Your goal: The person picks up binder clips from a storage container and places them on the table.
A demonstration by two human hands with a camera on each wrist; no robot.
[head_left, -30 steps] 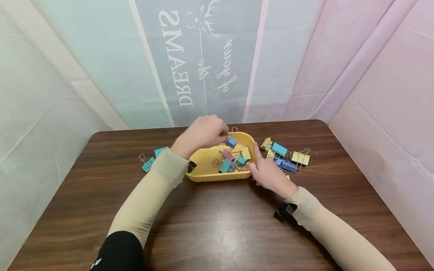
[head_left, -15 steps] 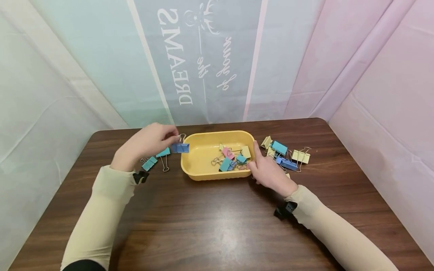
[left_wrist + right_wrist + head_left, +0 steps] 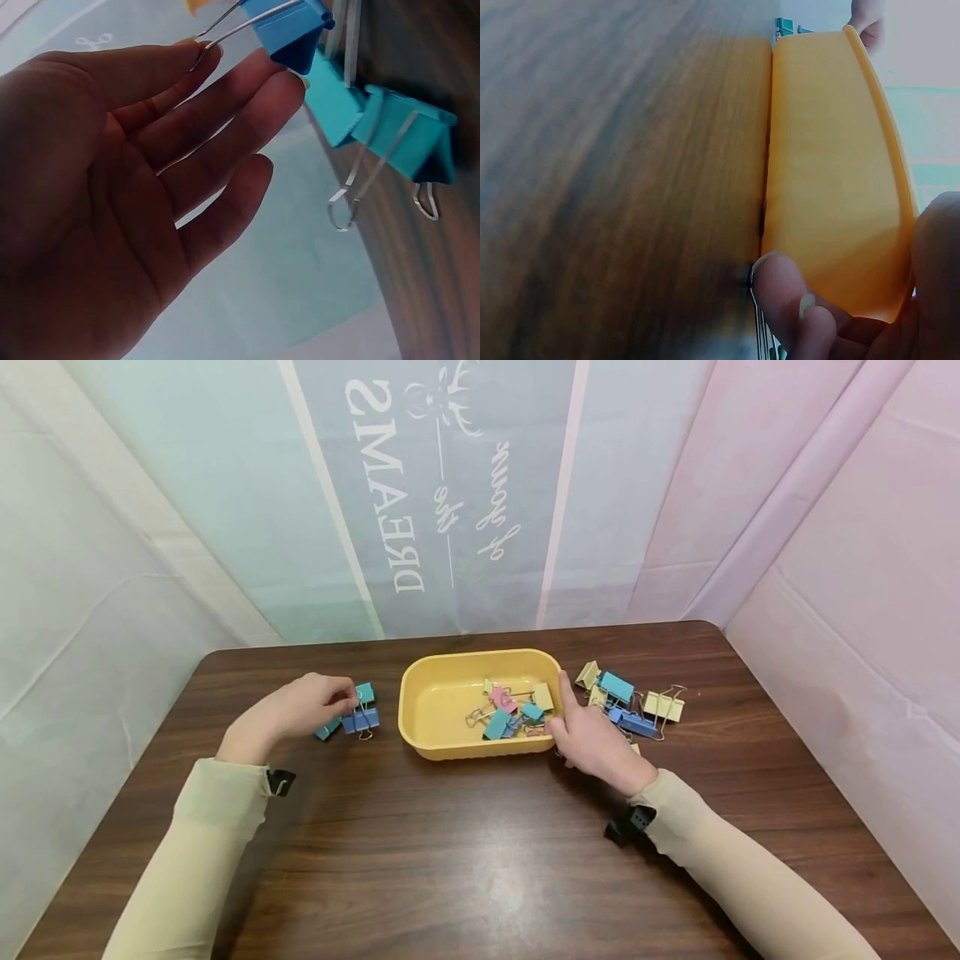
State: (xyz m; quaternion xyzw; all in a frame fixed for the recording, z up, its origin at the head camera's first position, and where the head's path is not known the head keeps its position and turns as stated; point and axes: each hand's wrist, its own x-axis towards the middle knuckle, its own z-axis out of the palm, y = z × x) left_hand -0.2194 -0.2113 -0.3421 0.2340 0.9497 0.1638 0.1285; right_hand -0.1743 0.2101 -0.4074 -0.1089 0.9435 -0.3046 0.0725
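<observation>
My left hand [image 3: 303, 706] pinches a wire handle of a blue binder clip [image 3: 289, 30] between thumb and fingertips. In the head view that blue clip hangs at the left of the yellow tray, over or beside teal binder clips [image 3: 405, 135]; whether it touches the table cannot be told. My right hand [image 3: 596, 743] holds the right end of the yellow tray [image 3: 442, 749], its index finger straight along the rim and its thumb at the front corner. Inside the tray lie several small clips, including a pink clip [image 3: 501, 697] and a teal clip [image 3: 497, 724].
Right of the tray lies a loose group of clips, with a teal clip [image 3: 617, 687], a blue clip [image 3: 632, 722] and a yellow clip [image 3: 663, 707]. The brown table [image 3: 450, 860] ends at a printed curtain [image 3: 465, 602] behind.
My left hand has carried the blue clip from above the tray leftward and down to the teal clips. The right hand and the tray have stayed in place.
</observation>
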